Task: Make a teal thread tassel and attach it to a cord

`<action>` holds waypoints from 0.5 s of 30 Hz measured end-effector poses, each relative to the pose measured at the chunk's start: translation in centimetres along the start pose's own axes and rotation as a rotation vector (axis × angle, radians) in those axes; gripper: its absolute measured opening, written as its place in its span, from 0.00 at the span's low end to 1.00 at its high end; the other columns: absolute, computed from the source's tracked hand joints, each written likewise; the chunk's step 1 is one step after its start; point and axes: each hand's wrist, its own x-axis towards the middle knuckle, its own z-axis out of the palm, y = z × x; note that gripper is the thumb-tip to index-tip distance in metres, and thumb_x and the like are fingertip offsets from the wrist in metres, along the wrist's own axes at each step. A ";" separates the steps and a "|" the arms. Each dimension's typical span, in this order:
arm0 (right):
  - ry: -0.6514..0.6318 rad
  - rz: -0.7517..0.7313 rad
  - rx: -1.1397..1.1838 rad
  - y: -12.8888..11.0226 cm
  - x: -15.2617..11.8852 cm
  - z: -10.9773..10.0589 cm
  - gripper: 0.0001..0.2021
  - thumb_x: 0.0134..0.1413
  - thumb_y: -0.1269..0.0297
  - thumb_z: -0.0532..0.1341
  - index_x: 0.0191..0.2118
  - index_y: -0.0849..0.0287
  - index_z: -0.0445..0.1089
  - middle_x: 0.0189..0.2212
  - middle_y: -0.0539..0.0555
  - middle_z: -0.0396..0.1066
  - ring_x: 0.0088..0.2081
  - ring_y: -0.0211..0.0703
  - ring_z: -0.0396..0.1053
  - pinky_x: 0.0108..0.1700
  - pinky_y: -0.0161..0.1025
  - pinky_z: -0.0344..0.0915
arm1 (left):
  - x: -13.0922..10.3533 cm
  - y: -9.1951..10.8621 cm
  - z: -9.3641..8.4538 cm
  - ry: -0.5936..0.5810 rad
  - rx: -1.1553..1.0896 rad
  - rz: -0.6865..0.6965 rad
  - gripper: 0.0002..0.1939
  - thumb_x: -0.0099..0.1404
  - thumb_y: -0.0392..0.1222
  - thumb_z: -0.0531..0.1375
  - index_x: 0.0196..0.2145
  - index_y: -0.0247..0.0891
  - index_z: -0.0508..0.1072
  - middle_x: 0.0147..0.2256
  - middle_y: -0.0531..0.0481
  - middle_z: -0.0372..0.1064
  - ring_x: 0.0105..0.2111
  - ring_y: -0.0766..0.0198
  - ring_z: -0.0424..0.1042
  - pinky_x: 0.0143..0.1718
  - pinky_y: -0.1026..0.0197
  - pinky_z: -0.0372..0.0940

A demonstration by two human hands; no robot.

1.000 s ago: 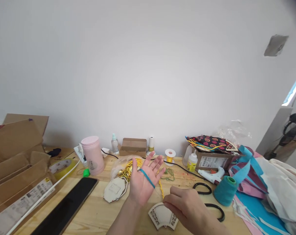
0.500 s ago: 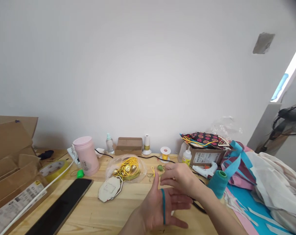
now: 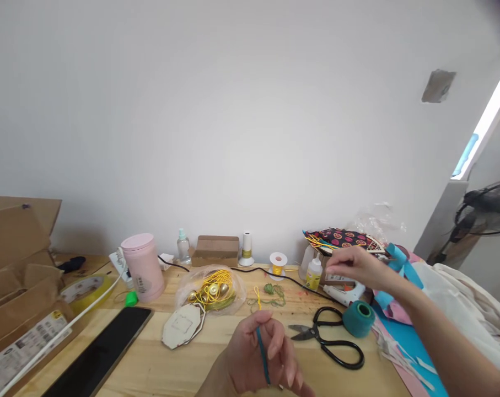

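My left hand point(image 3: 260, 353) is palm up at the bottom centre, fingers loosely curled. A band of teal thread point(image 3: 262, 355) is wound around its palm. My right hand point(image 3: 357, 266) is raised at the right in a pinch, apart from the left; anything between its fingertips is too small to make out. Below it stands a teal thread cone point(image 3: 358, 318), slightly tilted. Black-handled scissors point(image 3: 316, 332) lie with blades parted, between my left hand and the cone. Behind my left hand are a small yellow cord loop point(image 3: 257, 296) and a green thread tangle point(image 3: 270, 289).
A clear bag of gold bells and yellow cord point(image 3: 211, 289) lies beside white octagonal pieces point(image 3: 183, 326). Left are a phone point(image 3: 101, 350), a pink canister point(image 3: 143, 267) and a cardboard box point(image 3: 22, 314). Back right are a glue bottle point(image 3: 313, 273), a glue gun point(image 3: 344, 294) and fabric point(image 3: 460, 303).
My right hand has moved up and right, away from my left hand, uncovering the scissors. My left hand's fingers have curled in. The cone now leans differently.
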 end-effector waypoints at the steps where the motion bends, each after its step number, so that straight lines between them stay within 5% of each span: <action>1: -0.020 0.038 -0.007 0.5 0.1 -1.3 0.15 0.48 0.55 0.56 0.26 0.62 0.71 0.23 0.52 0.69 0.25 0.37 0.64 0.27 0.33 0.60 | 0.3 -0.2 0.0 -0.003 0.007 -0.016 0.29 0.62 0.48 0.38 0.14 0.35 0.68 0.19 0.43 0.69 0.25 0.56 0.69 0.38 0.41 0.54; 5: -0.065 0.126 -0.014 1.6 -0.4 -2.2 0.17 0.47 0.53 0.56 0.29 0.64 0.72 0.24 0.53 0.70 0.27 0.39 0.66 0.29 0.35 0.62 | 2.3 -1.6 -0.1 0.041 0.024 -0.053 0.26 0.61 0.49 0.40 0.22 0.34 0.70 0.26 0.41 0.70 0.32 0.53 0.69 0.41 0.42 0.53; 10: -0.078 0.085 -0.059 2.4 -5.2 5.4 0.28 0.36 0.55 0.64 0.48 0.56 0.64 0.45 0.59 0.66 0.45 0.50 0.63 0.45 0.42 0.61 | 3.4 -2.1 -1.3 0.199 0.024 0.153 0.21 0.62 0.45 0.43 0.23 0.32 0.69 0.30 0.41 0.68 0.35 0.57 0.66 0.43 0.48 0.54; 15: 0.047 0.202 -0.264 4.1 -8.3 10.2 0.29 0.37 0.64 0.63 0.51 0.50 0.60 0.48 0.57 0.63 0.49 0.53 0.60 0.49 0.48 0.57 | 1.6 0.4 -1.0 0.257 0.050 0.403 0.20 0.63 0.40 0.42 0.22 0.34 0.67 0.24 0.48 0.64 0.29 0.63 0.64 0.40 0.54 0.57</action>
